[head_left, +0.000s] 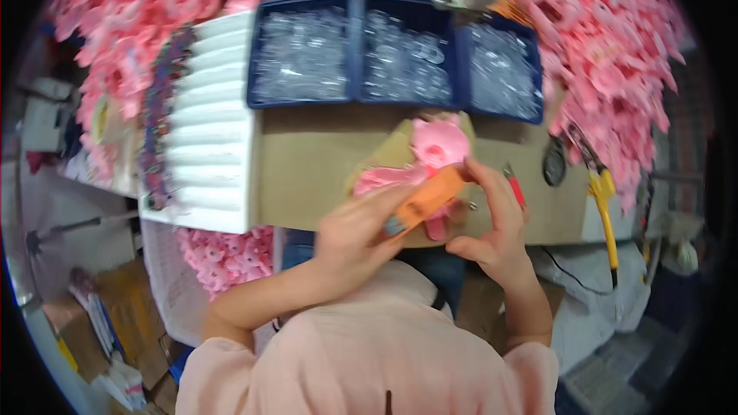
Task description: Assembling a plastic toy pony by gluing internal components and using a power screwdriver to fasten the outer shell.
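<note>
Brown tabletop (307,161) crosses mid-frame, blue bins (358,54) above. Near centre, the left hand (354,230) pinches; the right hand (498,230) spreads thumb from forefinger. Just above lies a pink toy (441,144). At centre, in that left pinch — an orange piece (432,196), long axis slanting up-right toward the right forefinger.

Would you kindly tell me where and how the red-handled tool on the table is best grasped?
The red-handled tool is probably best taken by its red handle, from the near side with the right hand: the handle faces the person, the narrow tip points away.
</note>
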### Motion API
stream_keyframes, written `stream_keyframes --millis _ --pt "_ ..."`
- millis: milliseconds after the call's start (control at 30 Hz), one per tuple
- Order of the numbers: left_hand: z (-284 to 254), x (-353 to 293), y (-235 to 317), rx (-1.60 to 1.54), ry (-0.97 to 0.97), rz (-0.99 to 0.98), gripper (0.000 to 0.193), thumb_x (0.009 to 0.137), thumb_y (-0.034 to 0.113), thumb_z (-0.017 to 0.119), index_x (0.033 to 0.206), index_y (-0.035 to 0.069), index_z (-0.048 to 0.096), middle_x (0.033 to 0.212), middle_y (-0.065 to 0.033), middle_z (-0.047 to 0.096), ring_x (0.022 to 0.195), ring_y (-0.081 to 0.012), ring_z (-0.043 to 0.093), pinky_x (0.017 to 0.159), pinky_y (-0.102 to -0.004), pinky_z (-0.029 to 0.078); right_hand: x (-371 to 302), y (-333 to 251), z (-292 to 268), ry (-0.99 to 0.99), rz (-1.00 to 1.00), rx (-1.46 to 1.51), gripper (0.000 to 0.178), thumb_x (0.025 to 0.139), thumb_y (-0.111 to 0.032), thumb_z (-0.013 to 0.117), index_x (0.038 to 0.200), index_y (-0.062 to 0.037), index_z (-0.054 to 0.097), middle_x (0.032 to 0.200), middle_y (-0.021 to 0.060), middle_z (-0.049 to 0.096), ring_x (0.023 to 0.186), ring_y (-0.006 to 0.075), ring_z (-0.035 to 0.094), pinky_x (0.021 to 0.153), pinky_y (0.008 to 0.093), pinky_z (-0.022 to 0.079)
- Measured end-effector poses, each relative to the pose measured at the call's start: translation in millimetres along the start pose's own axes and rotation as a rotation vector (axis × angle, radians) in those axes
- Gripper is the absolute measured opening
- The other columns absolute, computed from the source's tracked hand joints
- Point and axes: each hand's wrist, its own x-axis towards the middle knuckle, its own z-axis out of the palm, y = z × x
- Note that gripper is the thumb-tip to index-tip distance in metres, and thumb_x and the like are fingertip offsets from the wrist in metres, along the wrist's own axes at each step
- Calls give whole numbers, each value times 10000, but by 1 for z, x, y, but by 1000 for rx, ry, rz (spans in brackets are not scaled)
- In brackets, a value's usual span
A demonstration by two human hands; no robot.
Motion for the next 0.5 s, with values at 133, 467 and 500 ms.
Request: stream_keyframes --millis 133,467,500 --pt "39 5 -19 197 148 117 601 629 146 733 1180 14 535 1034 -136 595 1000 -301 559 901 -425 433 -5 17 36 56 179 -243 679 698 -242 748 1269 -16 458 1206 161 511 1092 331 468 950 411 354" --pt "-54 -30 -35 303 -1 79 226 798 190 652 994 80 640 699 -94 612 648 -260 614 598 -362 492 -13 31 38 170 397 58 488 838 -128 548 1293 -7 419 1299 127 457 1233 252 411 1055 353 264" --pt "-75 -34 -44 471 11 74 101 788 184 656 819 87 658 633 -87 587 555 -269 580 521 -356 467 -12 28 37 163 393 61 488 838 -128 548 1293 -7 419 1299 127 457 1233 252 411 1055 353 264"
